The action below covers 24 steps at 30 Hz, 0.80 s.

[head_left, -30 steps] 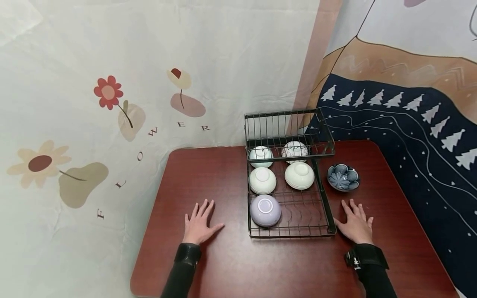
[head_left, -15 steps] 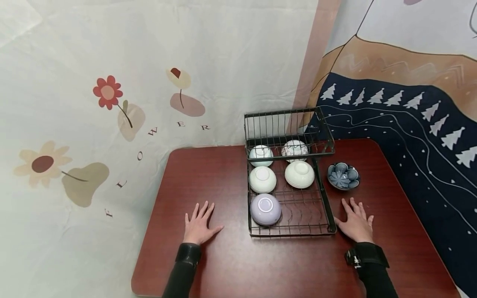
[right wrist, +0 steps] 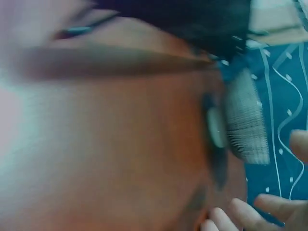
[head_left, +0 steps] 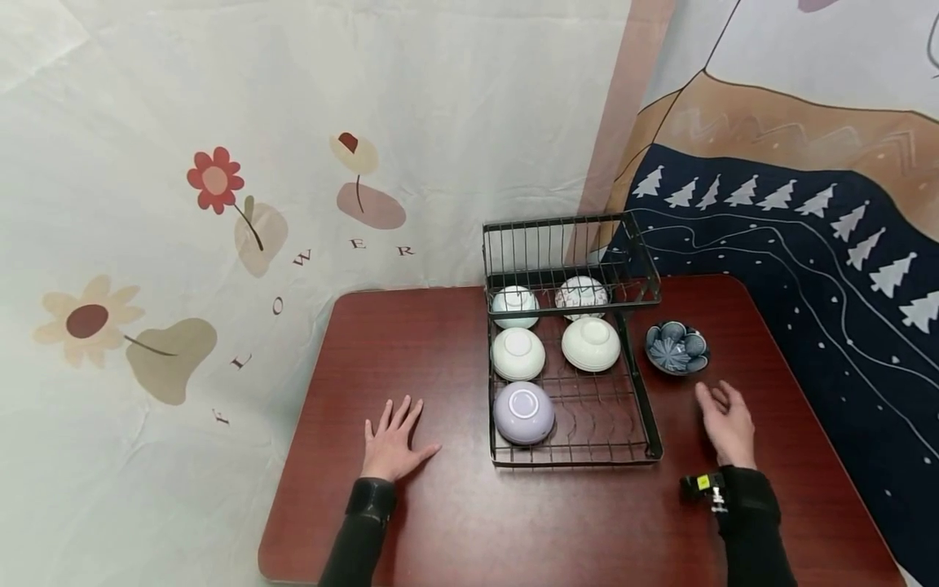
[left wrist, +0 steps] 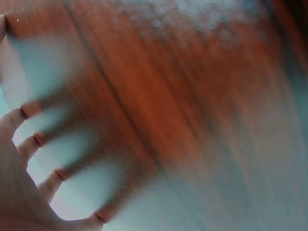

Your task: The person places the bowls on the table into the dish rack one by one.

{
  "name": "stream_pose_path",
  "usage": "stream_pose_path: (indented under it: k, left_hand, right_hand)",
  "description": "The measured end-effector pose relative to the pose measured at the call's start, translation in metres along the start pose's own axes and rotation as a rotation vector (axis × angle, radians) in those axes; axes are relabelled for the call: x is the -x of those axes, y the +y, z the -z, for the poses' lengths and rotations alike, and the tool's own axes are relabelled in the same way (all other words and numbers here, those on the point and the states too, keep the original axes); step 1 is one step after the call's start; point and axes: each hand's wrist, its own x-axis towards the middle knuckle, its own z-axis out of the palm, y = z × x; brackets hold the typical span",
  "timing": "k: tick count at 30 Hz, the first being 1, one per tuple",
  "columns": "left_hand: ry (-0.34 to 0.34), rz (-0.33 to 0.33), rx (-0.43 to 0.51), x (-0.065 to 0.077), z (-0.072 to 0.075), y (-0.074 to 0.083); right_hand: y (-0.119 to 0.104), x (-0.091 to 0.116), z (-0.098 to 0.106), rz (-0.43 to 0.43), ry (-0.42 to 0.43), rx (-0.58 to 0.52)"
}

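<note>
My left hand [head_left: 391,447] rests on the table with fingers spread; the left wrist view shows its fingertips on the wood, holding nothing. To the right of the rack, my right hand [head_left: 729,428] has loosely bent fingers and holds nothing. Just beyond its fingertips stands a dark blue bowl [head_left: 676,348] with a petal pattern, mouth up; in the right wrist view the striped side of the bowl [right wrist: 246,118] shows, blurred. Inside the black wire dish rack [head_left: 645,408], a lilac bowl [head_left: 524,413] sits upside down at front left.
Behind the lilac bowl, two cream bowls [head_left: 517,355] sit upside down in the rack. Two more bowls [head_left: 582,297] lie under the rack's raised wire shelf [head_left: 557,244]. The reddish-brown table [head_left: 411,342] backs onto printed cloth.
My right hand has lifted from its flat, spread pose, turned and moved slightly right and toward the blue bowl, its fingers bending. My left hand and the rack's bowls have stayed put.
</note>
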Motion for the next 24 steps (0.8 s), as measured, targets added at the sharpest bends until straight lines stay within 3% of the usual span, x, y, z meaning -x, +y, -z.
stream_pose_path:
  k: [3,7,13,19,24]
  left_hand:
    - [0.000,0.002,0.004,0.000,0.000,0.000]
    - [-0.006,0.009,0.007,0.001,-0.001,0.000]
    - [-0.020,0.009,0.001,0.000,-0.003,-0.001]
    - [0.008,-0.002,0.005,-0.001,-0.002,-0.002]
    - [-0.001,-0.006,0.001,-0.001,-0.002,-0.002]
  right_hand:
    - [-0.014,-0.011,0.006,-0.063,0.010,-0.244]
    - [-0.031,-0.028,0.007,-0.093,-0.106,-0.439]
    - [-0.047,-0.049,-0.007,-0.159,-0.136,-0.403]
    - [-0.060,-0.058,-0.020,-0.200,-0.088,-0.476]
    - [-0.063,-0.056,-0.016,-0.190,-0.085,-0.539]
